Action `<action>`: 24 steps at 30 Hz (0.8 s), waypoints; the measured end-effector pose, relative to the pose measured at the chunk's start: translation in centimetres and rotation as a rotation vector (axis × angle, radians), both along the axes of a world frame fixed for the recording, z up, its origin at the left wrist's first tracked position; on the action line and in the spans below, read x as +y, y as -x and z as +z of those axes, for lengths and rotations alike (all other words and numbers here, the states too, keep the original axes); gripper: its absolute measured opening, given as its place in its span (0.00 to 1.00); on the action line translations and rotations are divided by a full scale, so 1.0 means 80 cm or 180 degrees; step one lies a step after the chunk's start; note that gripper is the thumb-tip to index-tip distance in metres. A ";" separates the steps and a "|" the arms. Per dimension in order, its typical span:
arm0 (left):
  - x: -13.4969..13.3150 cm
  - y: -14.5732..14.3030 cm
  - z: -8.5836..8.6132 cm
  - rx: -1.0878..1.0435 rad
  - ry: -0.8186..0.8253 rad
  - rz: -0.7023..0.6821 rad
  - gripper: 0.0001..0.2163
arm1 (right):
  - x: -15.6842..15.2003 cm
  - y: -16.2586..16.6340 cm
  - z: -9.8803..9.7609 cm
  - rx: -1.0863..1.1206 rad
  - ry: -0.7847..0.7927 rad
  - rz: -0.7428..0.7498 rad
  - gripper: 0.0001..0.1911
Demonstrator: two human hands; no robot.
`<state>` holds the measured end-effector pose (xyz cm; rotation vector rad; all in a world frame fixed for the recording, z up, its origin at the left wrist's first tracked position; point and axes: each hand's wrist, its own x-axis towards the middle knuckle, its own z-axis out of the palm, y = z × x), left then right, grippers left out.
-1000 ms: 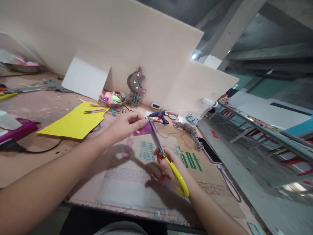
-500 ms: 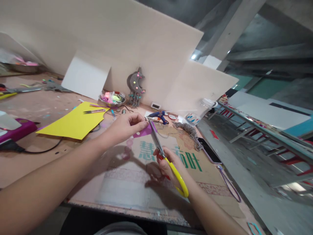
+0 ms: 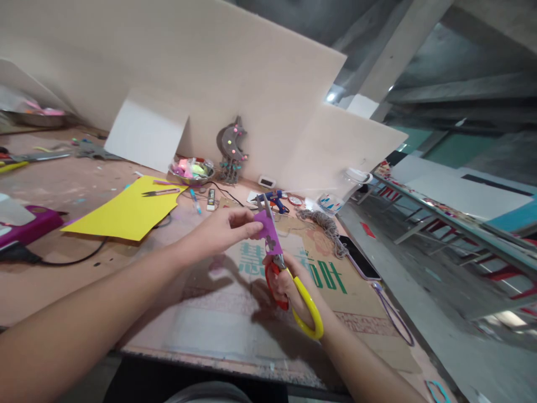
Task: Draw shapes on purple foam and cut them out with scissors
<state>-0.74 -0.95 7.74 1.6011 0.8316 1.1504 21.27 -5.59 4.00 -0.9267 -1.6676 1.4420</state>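
My left hand [image 3: 235,229] pinches a small piece of purple paper [image 3: 274,229] with cut-out holes in it. Closed round the red and yellow handles of a pair of scissors [image 3: 308,305] is my right hand [image 3: 289,285]. The scissor blades are parted, and the purple paper lies between them, hiding part of the metal. Both hands are above a printed cardboard sheet [image 3: 356,302] on the table. Just beyond the blade tips lies a blue glue gun [image 3: 274,200].
Yellow paper [image 3: 121,215] with thread snips [image 3: 161,192] on it lies left. Behind are a bowl of colourful bits [image 3: 193,170] and a grey moon ornament [image 3: 232,148]. Grey yarn [image 3: 325,224], a phone [image 3: 358,257] and a plastic jug [image 3: 352,184] stand right.
The purple paper has been turned upright and more of it shows, with its cut-outs visible. The scissors have opened and their blades now straddle the paper.
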 end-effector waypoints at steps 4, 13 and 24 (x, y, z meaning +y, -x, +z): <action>0.002 -0.001 -0.004 -0.0256 -0.0060 0.0184 0.12 | 0.000 -0.001 -0.002 -0.0003 -0.0013 0.0017 0.32; -0.006 -0.007 -0.006 -0.0072 -0.0154 0.0129 0.12 | -0.003 0.001 0.002 -0.0123 -0.0155 -0.0012 0.33; -0.005 0.000 0.007 0.0097 -0.0192 0.0150 0.12 | 0.001 -0.008 -0.003 -0.0116 -0.0098 0.0167 0.30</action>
